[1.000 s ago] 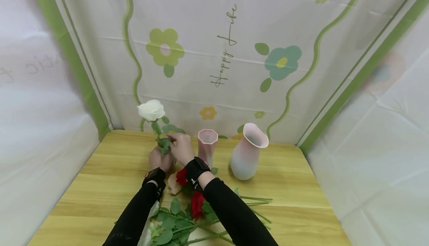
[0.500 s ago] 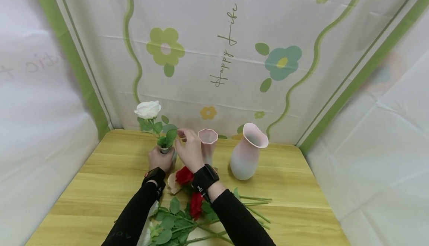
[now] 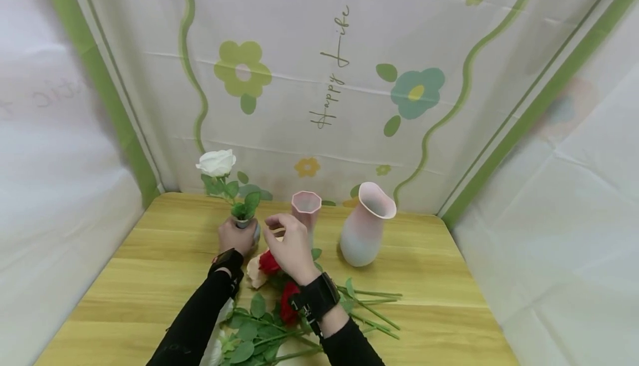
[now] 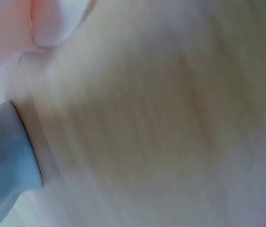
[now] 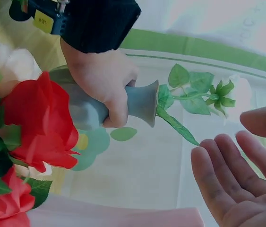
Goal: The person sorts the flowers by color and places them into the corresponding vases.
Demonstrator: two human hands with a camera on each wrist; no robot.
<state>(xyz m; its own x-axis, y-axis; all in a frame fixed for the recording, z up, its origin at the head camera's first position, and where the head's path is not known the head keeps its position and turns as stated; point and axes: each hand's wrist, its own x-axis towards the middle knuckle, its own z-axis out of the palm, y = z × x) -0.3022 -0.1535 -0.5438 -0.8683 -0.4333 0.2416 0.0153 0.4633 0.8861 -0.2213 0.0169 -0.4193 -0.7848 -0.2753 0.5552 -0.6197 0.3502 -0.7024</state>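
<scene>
My left hand [image 3: 236, 236] grips the neck of a small grey-blue vase [image 5: 144, 104] at the left of the table. From its mouth rises a white rose [image 3: 217, 163] with green leaves [image 5: 189, 99]. In the left wrist view only the vase's lower body [image 4: 5, 161] shows, on the wood. My right hand [image 3: 290, 247] hovers to the right of that vase, fingers loosely bent and holding nothing. Its fingertips come close to a leaf tip in the right wrist view. Below the hand lie red roses [image 5: 43, 123] and a pale peach rose [image 3: 255, 272].
A pink fluted vase [image 3: 307, 204] stands behind my right hand, and a wider pink-and-white vase [image 3: 363, 233] to its right. Several cut stems [image 3: 374, 316] and leaves [image 3: 244, 349] lie toward the front of the wooden table [image 3: 439, 277]. A patterned curtain [image 3: 319, 66] hangs behind.
My right hand has let go of the rose's leaves and drawn back to the right and toward me. The leaves have spread out above the vase mouth. My left hand keeps its hold.
</scene>
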